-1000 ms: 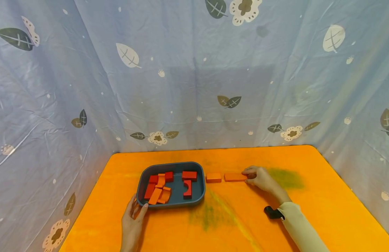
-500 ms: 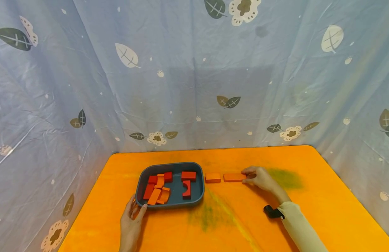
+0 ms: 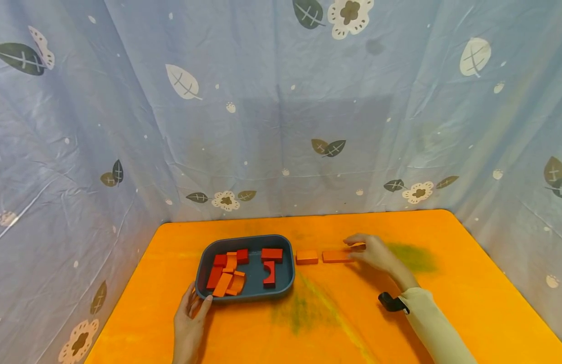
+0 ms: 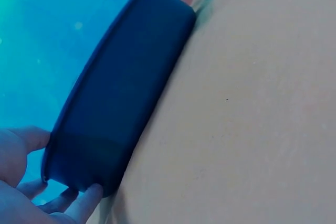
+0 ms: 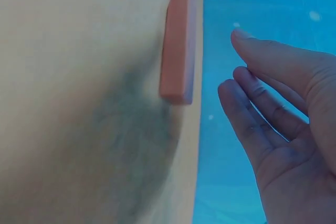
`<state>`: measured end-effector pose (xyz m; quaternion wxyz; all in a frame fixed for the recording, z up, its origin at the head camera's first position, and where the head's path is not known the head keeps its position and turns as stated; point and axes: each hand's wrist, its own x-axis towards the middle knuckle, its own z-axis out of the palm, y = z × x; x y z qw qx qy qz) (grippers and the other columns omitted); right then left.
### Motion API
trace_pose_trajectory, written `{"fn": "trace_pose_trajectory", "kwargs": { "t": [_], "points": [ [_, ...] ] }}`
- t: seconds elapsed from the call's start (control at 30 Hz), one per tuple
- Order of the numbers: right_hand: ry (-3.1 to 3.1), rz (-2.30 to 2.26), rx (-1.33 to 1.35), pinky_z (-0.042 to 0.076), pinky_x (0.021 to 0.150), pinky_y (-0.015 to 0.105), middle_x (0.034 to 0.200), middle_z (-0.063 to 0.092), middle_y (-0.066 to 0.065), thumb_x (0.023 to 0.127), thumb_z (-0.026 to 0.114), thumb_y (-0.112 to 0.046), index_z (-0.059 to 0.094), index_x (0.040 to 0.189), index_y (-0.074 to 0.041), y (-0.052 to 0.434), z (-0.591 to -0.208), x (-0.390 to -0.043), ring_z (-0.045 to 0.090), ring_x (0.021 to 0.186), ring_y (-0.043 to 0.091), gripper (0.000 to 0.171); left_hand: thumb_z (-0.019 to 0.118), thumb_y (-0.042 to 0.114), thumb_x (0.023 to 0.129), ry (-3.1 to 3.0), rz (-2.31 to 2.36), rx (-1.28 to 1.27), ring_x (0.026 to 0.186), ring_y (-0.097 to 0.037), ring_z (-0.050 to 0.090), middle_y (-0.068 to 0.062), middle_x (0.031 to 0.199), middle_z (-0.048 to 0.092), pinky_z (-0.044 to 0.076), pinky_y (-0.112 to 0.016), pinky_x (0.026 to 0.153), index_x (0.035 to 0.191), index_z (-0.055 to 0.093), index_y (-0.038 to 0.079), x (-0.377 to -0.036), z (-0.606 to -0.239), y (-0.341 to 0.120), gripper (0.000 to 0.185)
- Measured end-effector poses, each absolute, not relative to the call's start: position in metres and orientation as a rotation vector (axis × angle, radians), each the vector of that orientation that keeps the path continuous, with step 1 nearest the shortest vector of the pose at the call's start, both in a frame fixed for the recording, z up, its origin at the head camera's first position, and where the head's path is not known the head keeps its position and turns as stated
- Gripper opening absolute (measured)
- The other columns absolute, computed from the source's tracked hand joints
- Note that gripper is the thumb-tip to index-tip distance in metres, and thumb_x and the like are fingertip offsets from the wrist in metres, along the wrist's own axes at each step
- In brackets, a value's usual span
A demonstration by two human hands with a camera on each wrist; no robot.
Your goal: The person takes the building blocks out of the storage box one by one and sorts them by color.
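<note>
A dark grey tray (image 3: pixel 293 275) stands on the table with several red and orange blocks in it. My left hand (image 3: pixel 189 319) holds its near left corner; in the left wrist view, thumb and fingertips touch the outside of the tray (image 4: pixel 115 87). Right of the tray, a short orange block (image 3: pixel 306 258) and a long orange block (image 3: pixel 336 257) lie end to end in a row with a small gap. My right hand (image 3: pixel 375 253) hovers at the long block's right end. In the right wrist view, that hand (image 5: pixel 289 124) is apart from the block (image 5: pixel 176 51), thumb and fingers spread, holding nothing.
Among the tray's contents are a red arch-shaped block (image 3: pixel 269 275) and a red rectangular block (image 3: pixel 272 255) on the right. The yellow-orange table (image 3: pixel 326 323) meets a patterned blue curtain (image 3: pixel 262 126) behind and at both sides.
My right hand has let go of the long orange block and lifted slightly, its fingers spreading. The left hand, tray and blocks have stayed in place.
</note>
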<state>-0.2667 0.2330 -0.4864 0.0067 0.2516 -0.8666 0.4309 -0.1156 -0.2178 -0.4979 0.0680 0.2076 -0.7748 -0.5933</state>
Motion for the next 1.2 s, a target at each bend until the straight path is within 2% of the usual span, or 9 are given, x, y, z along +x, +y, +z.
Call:
{"fn": "trace_pose_trajectory", "kwargs": {
  "t": [0.2,0.5,0.77,1.07,1.2],
  "points": [
    [-2.759,1.242,0.829,0.054,0.087,0.05,0.117,0.066,0.022,0.085,0.075,-0.004,0.066,0.118,0.008,0.218,-0.473,-0.266,0.064,0.104,0.043,0.037,0.061,0.031,0.098,-2.329,-1.789,0.618,0.136,-0.047,0.034,-0.027,0.154,0.028,0.037,-0.054,0.107,0.158,0.017,0.01,-0.115,-0.498,-0.218,0.077],
    [-2.774,1.139,0.976,0.053,0.089,0.052,0.119,0.066,0.017,0.085,0.075,-0.008,0.067,0.12,0.001,0.182,-0.449,-0.263,0.065,0.104,0.038,0.036,0.061,0.035,0.098,-2.336,-1.791,0.606,0.137,-0.045,0.034,-0.027,0.154,0.028,0.038,-0.053,0.107,0.158,0.017,0.012,-0.116,-0.497,-0.22,0.078],
    [-2.805,1.035,1.094,0.053,0.09,0.049,0.123,0.063,0.014,0.088,0.073,-0.011,0.067,0.123,-0.002,0.157,-0.437,-0.264,0.065,0.106,0.032,0.036,0.06,0.034,0.098,-2.339,-1.789,0.592,0.136,-0.044,0.037,-0.026,0.155,0.028,0.04,-0.048,0.106,0.158,0.018,0.01,-0.115,-0.499,-0.219,0.077],
    [-2.815,1.027,1.133,0.053,0.091,0.047,0.124,0.063,0.011,0.088,0.073,-0.008,0.068,0.123,-0.005,0.133,-0.427,-0.262,0.064,0.106,0.029,0.035,0.06,0.032,0.098,-2.326,-1.793,0.592,0.136,-0.043,0.037,-0.026,0.155,0.028,0.038,-0.052,0.107,0.158,0.018,0.011,-0.115,-0.498,-0.22,0.076],
    [-2.812,1.0,1.189,0.052,0.095,0.044,0.127,0.063,0.009,0.089,0.072,-0.009,0.068,0.125,-0.006,0.121,-0.423,-0.26,0.061,0.113,0.028,0.036,0.06,0.032,0.098,-2.336,-1.784,0.594,0.135,-0.044,0.037,-0.025,0.155,0.029,0.039,-0.051,0.106,0.158,0.018,0.01,-0.115,-0.498,-0.218,0.076]
  ]
}}
